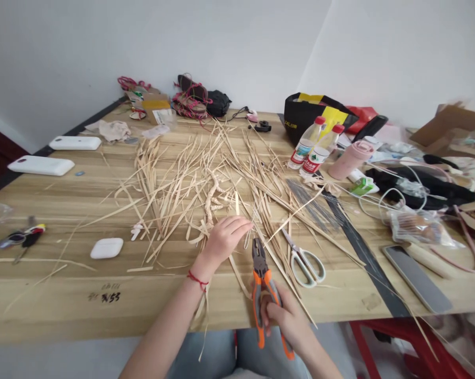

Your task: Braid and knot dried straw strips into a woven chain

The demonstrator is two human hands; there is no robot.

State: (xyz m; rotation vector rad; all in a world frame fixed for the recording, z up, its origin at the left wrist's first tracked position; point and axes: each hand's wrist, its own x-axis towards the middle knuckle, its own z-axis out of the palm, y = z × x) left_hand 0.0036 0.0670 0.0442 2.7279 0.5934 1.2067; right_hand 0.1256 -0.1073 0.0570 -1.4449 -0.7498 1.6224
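The pliers (262, 272), with dark metal jaws and smooth orange-and-grey handles, are in the right hand (281, 314) at the near edge of the bench (63, 310), tips pointing toward its far edge. That hand's fingers are clamped on the handles, which spread apart toward the person. Just beyond the jaws is a wire (247, 240), thin and shiny, bent into a narrow loop. It sits at the fingertips of the left hand (229, 236); those fingers lie together, but I cannot tell whether they pinch it. Flat, pale, fibrous straw (261, 181) sprawls over the bench's middle. Among it stands out a knobbly, branching stem (209, 205), wrapped in the same straw. White-handled scissors (299, 253) lie right of the pliers, near the near edge.
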